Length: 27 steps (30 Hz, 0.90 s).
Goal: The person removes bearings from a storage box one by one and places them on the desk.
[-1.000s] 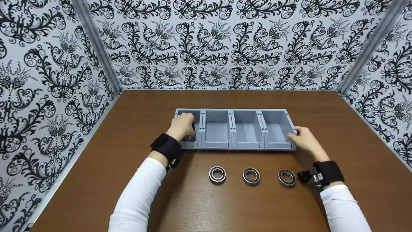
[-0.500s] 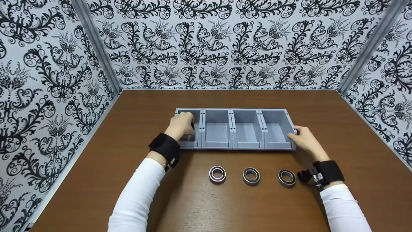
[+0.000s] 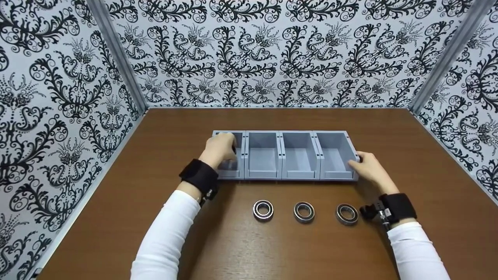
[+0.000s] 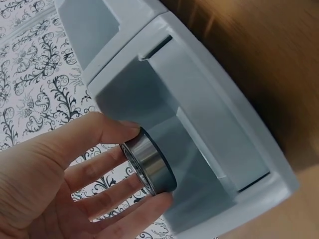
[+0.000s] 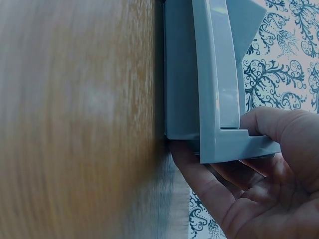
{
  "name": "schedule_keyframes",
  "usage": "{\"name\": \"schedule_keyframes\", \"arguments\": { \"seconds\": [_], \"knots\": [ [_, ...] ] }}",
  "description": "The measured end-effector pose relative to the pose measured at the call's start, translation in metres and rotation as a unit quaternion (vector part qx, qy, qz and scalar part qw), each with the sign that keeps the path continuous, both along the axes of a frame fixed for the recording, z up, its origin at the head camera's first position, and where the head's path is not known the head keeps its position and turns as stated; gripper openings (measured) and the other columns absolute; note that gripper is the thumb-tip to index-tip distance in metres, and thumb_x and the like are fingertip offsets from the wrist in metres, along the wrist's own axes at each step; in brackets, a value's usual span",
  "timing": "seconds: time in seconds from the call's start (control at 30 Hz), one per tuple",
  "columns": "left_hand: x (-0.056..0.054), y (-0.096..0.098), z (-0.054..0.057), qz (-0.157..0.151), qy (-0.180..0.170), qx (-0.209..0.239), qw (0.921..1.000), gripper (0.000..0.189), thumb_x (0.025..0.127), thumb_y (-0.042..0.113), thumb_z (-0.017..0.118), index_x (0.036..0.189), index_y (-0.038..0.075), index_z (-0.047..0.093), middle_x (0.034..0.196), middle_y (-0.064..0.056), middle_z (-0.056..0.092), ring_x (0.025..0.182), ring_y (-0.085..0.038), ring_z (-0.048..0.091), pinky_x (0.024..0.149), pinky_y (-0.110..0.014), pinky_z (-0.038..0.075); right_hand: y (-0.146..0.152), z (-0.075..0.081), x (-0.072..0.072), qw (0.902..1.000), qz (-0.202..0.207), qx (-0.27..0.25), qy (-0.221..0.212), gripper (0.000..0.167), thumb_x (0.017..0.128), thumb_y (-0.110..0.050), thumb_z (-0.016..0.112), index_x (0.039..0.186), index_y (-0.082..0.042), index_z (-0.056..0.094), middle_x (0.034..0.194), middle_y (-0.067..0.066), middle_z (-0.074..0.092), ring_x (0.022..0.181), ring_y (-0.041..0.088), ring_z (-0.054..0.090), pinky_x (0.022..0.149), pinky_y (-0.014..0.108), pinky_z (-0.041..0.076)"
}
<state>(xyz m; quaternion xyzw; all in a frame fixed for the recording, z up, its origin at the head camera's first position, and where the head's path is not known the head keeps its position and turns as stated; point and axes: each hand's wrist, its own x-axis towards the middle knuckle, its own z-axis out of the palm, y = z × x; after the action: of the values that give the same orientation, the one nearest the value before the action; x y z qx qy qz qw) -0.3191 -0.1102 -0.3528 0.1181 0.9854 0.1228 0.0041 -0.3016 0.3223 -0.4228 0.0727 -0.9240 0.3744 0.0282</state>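
Note:
In the left wrist view, a shiny metal ball bearing (image 4: 150,162) is pinched between the thumb and fingers of my left hand (image 3: 221,148). That hand is at the leftmost compartment of a row of joined grey bins (image 3: 262,159). In the head view the hand hides most of this bearing. My right hand (image 3: 367,167) grips the right side wall of the rightmost bin (image 5: 227,134), thumb on the inside and fingers outside. Three more bearings lie flat in front of the bins: a left one (image 3: 263,210), a middle one (image 3: 304,212) and a right one (image 3: 347,214).
Everything stands on a brown wooden table (image 3: 249,249). Patterned white and black walls (image 3: 249,58) with grey corner posts (image 3: 120,58) enclose its back and sides. Black straps with cameras are on both wrists.
My left hand has risen slightly in the head view at the leftmost bin. The right hand, the bins and the three bearings on the table stay in place.

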Motion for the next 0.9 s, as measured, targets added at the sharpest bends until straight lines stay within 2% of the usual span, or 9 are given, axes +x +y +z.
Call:
{"name": "schedule_keyframes", "arguments": {
  "seconds": [0.17,0.53,0.9],
  "knots": [
    [-0.001,0.000,0.002,-0.003,0.009,-0.002,1.0000,0.016,0.072,0.011,0.074,0.087,0.007,0.074,0.099,-0.011,0.073,0.093,-0.031,0.067,0.080,-0.049,0.054,-0.001,0.001,0.001,1.0000,-0.005,0.000,-0.002,0.039,0.090,-0.006,0.054,0.121,0.017,0.057,0.107,0.031,0.066,0.079,0.011,0.058,0.067,0.017,0.045],
    [-0.002,0.000,0.008,0.000,0.010,-0.008,0.9999,0.030,0.072,0.015,0.077,0.102,0.010,0.076,0.109,-0.013,0.072,0.103,-0.034,0.067,0.086,-0.049,0.054,-0.001,0.001,0.001,1.0000,-0.002,-0.005,0.001,0.038,0.090,-0.006,0.054,0.119,0.019,0.057,0.104,0.032,0.066,0.077,0.011,0.059,0.066,0.017,0.046],
    [0.001,0.000,0.012,-0.006,0.011,-0.010,0.9999,0.030,0.073,0.014,0.075,0.103,0.010,0.076,0.110,-0.012,0.072,0.102,-0.035,0.066,0.087,-0.048,0.054,0.000,0.000,0.000,0.9999,-0.001,-0.010,-0.002,0.038,0.090,-0.006,0.054,0.119,0.019,0.057,0.104,0.032,0.066,0.078,0.009,0.059,0.066,0.016,0.046]
  ]
}}
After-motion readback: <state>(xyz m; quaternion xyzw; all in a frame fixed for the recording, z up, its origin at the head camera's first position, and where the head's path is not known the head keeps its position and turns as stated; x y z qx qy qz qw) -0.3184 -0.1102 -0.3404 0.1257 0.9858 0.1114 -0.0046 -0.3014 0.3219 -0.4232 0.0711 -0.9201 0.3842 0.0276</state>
